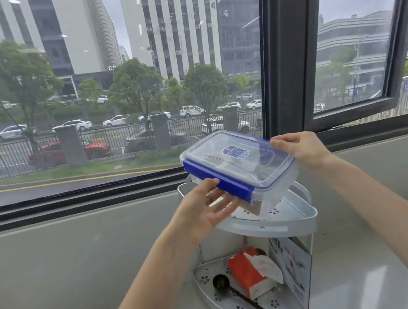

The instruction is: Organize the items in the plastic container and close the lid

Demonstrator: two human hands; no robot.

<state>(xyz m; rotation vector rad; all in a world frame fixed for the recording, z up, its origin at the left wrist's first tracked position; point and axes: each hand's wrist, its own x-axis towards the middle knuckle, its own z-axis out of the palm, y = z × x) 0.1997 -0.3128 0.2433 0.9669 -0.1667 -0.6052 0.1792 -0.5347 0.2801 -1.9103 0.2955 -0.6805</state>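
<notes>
A pale stone table (pixel 87 264) ran along a wide window (pixel 108 89) that looked onto a street, and on it stood a white two-tier corner rack (pixel 296 216), its open shelves apparently serving as storage for small household goods. Above the rack's upper shelf, a person held a clear plastic container (pixel 238 161) tilted in the air, its lid (pixel 226 151) seated and the long blue latch (pixel 217 178) on the near side folded down, so the box appeared already closed and ready to be set down on or lifted clear of the shelf. The left hand (pixel 205 207) lay palm-up with fingers spread nearly straight beneath the near edge, bearing the weight rather than clasping it. The right hand (pixel 298 146) curled its fingers over the far corner, gripping the rim to steady the tilt. What the container held could not be made out through the lid. On the lower shelf lay a red-and-white tissue pack (pixel 252 271) and a black long-handled scoop (pixel 220 282), with a printed sheet (pixel 291 260) standing against the rack's right side.
</notes>
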